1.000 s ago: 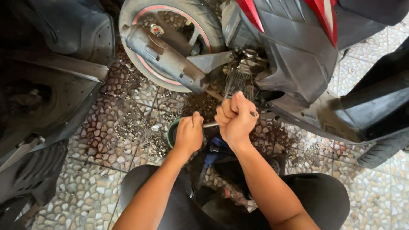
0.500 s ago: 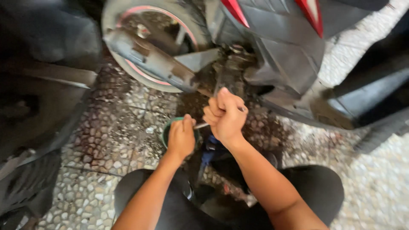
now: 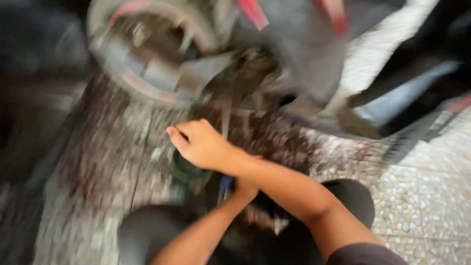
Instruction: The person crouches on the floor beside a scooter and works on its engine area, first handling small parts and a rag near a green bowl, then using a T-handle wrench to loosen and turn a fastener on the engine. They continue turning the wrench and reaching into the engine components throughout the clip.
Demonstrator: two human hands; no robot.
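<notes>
Head view, heavily blurred: right hand (image 3: 203, 145) crosses leftward over the left forearm, fingers curled loosely; whether it holds anything cannot be told. Left hand (image 3: 245, 186) is mostly hidden beneath that arm, grip unreadable. Green round container (image 3: 184, 169) sits just under the right hand on the pebbled floor (image 3: 417, 196), near the scooter wheel (image 3: 147, 54).
</notes>
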